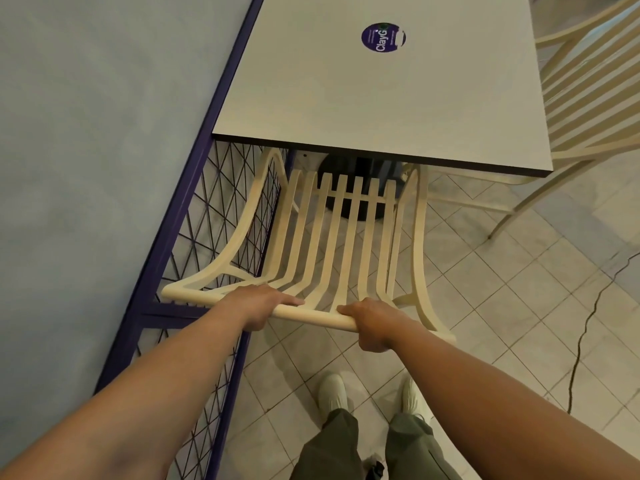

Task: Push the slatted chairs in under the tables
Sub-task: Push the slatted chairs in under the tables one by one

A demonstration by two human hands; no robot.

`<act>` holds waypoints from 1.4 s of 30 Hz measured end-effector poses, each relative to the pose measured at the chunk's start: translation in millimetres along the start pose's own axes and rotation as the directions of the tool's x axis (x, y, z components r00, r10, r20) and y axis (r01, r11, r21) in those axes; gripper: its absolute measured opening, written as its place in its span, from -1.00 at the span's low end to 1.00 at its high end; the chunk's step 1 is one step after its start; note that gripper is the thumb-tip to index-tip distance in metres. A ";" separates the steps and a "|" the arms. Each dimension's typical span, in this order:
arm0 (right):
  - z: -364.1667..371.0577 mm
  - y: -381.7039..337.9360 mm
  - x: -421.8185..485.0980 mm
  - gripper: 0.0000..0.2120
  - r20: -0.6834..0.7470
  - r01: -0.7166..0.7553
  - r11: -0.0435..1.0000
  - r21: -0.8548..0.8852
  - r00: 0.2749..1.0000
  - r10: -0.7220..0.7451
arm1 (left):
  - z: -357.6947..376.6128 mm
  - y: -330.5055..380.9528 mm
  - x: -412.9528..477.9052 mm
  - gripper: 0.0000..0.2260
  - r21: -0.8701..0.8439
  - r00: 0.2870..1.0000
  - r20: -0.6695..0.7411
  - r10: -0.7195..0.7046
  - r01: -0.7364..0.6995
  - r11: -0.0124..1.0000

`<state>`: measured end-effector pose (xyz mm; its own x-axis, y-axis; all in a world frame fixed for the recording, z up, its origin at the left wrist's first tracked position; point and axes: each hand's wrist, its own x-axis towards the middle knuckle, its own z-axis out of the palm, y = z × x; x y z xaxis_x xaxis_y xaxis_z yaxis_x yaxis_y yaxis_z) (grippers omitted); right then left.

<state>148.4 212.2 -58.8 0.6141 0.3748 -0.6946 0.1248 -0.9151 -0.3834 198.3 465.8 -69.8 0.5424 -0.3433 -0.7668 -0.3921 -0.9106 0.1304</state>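
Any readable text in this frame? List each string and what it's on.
"ClayG": large white letters, turned sideways, on the round purple sticker on the table top; whatever follows the G is lost in glare.
Small print lines on the same sticker: too small and blurred to read.
Slatted chair: no text visible.

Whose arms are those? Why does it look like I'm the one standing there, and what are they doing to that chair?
The camera sits on a person's head and looks down, so you see their own arms, trousers and white shoes. There is no machine here. The left hand and the right hand both grip the top rail of a cream slatted chair. Its seat is partly under the grey table. The table has a round purple sticker on it. A second chair stands at the right, and a purple wire fence runs along the left.
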 end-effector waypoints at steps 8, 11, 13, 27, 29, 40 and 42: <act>2.2 -2.6 2.0 -0.36 -0.030 -0.008 1.000 -0.020 1.000 0.007 | -0.3 -2.6 -4.0 -0.23 0.001 0.999 -0.041 -0.007 0.007 1.000; 1.8 -2.2 1.5 -0.35 -0.021 -0.015 1.000 -0.023 1.000 0.014 | -1.8 -0.6 -4.8 -0.23 -0.008 0.999 -0.040 -0.002 0.002 1.000; 0.6 -1.3 1.3 -0.34 -0.013 -0.011 1.000 -0.026 1.000 0.011 | -2.7 -0.3 -4.7 -0.25 0.000 0.999 -0.040 0.009 -0.009 1.000; 2.5 4.1 3.1 -0.31 -0.005 0.018 1.000 0.014 1.000 -0.018 | -3.6 4.2 -3.2 -0.21 0.007 1.000 -0.026 -0.012 0.012 1.000; 3.6 4.5 3.1 -0.31 -0.004 0.024 1.000 0.016 1.000 -0.024 | -2.6 4.0 -2.8 -0.20 0.008 0.999 -0.031 -0.011 0.011 1.000; 8.2 4.7 1.1 -0.36 -0.016 0.021 1.000 0.018 1.000 -0.020 | 4.1 3.7 -2.9 -0.19 0.015 1.000 -0.016 -0.006 0.006 1.000; 9.3 5.6 0.5 -0.37 -0.018 0.025 0.999 0.021 1.000 -0.024 | 6.8 3.9 -3.9 -0.20 0.010 1.000 -0.017 -0.005 0.005 1.000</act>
<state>142.2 208.7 -66.9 0.6247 0.3941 -0.6741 0.1235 -0.9023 -0.4131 189.6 465.1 -70.6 0.5569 -0.3430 -0.7565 -0.3971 -0.9099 0.1202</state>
